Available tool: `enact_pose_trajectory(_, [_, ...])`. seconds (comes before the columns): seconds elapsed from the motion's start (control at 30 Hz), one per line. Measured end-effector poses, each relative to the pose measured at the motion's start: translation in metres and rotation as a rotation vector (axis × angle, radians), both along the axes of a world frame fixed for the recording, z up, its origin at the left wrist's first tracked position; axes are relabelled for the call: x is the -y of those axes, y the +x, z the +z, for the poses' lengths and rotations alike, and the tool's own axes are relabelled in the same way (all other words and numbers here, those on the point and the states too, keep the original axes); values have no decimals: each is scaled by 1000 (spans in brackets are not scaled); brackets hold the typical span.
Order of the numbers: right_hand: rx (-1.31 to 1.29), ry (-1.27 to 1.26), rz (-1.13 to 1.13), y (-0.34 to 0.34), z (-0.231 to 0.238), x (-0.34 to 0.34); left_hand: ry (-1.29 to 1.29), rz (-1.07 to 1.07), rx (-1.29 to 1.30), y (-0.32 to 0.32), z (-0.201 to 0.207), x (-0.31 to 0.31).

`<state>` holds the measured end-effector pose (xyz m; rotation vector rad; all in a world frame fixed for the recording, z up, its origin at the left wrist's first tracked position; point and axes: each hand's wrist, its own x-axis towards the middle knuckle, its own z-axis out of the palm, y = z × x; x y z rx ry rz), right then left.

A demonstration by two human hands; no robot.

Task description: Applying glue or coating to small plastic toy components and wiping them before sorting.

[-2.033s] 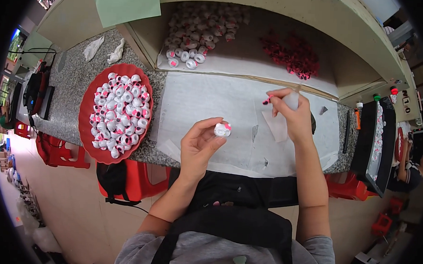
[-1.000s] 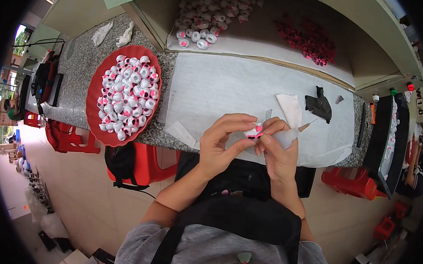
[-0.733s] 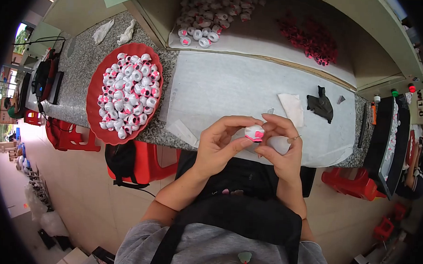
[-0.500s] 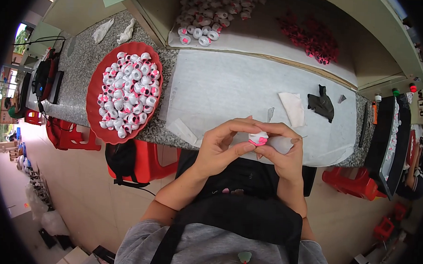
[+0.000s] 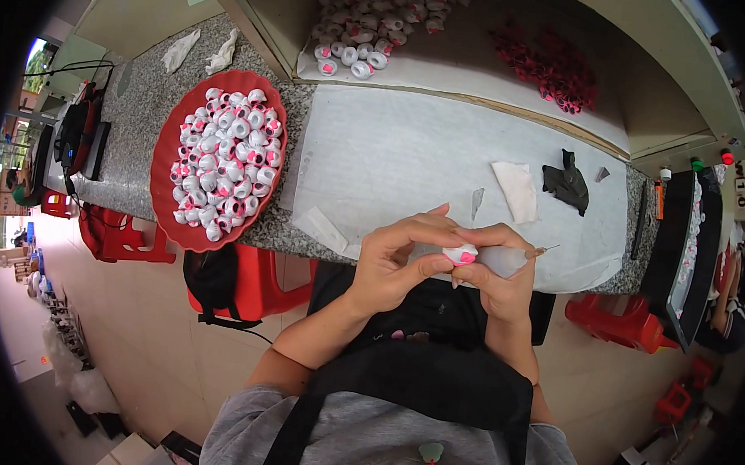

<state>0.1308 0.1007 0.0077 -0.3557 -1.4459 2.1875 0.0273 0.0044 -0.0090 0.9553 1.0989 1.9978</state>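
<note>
Speckled grey stone counter [image 5: 149, 119] runs left to right, with a white sheet [image 5: 409, 163] spread over its middle. Beyond it, on the far side, a recessed shelf [image 5: 480, 63] holds a heap of white-and-pink pieces [image 5: 373, 21] on the left and a smaller pile of red parts [image 5: 546, 61] on the right. Red stools [image 5: 246, 281] stand under the near edge.

Round red tray [image 5: 273, 128] sits on the counter at left, filled with many small white-and-pink caps [image 5: 222, 164]. On the sheet at right lie a folded white cloth [image 5: 514, 190], a crumpled black scrap [image 5: 568, 181] just beside it, and a thin grey sliver [image 5: 477, 201] nearer the middle.

Both hands are raised off the near edge, in front of the torso, touching each other. Left hand [image 5: 392, 262] is curled, thumb and fingers pinching a small white-and-pink cap [image 5: 460, 255]. Right hand [image 5: 495, 275] is closed around a pale slender tool [image 5: 517, 257], whose thin tip points right; its fingers also press against the cap.
</note>
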Motion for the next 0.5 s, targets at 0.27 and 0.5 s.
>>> enact_pose_trajectory(0.27, [3,-8,-6,-2,0,0,6,-18,-2,-3,-2,1])
enact_pose_trajectory(0.5, [24,-40,-5,-5,0,0,13,-98,23,-9,-4,1])
